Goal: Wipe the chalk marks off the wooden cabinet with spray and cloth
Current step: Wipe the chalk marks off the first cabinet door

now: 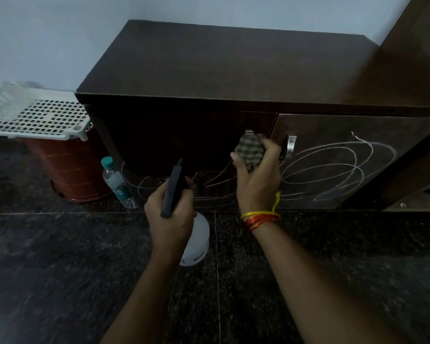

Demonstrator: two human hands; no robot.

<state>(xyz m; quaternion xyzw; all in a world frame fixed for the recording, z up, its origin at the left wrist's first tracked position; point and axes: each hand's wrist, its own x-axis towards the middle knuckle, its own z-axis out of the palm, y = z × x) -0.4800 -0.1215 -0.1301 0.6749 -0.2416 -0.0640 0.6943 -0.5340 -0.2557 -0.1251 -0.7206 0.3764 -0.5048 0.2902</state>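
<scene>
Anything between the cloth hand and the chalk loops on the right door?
Nothing visible. The right hand grips the cloth beside the metal handle; the chalk loops lie bare just right of it.

We saw both forearms reach up from the bottom edge toward twelve o'clock. The left hand (pixel 170 212) was curled round a spray bottle (pixel 195 240), knuckles toward us, its wrist straight. The right hand (pixel 258 175), at about two o'clock from the left, clutched a bunched cloth (pixel 251 148) in its fingers, bright threads tied round its wrist.
</scene>
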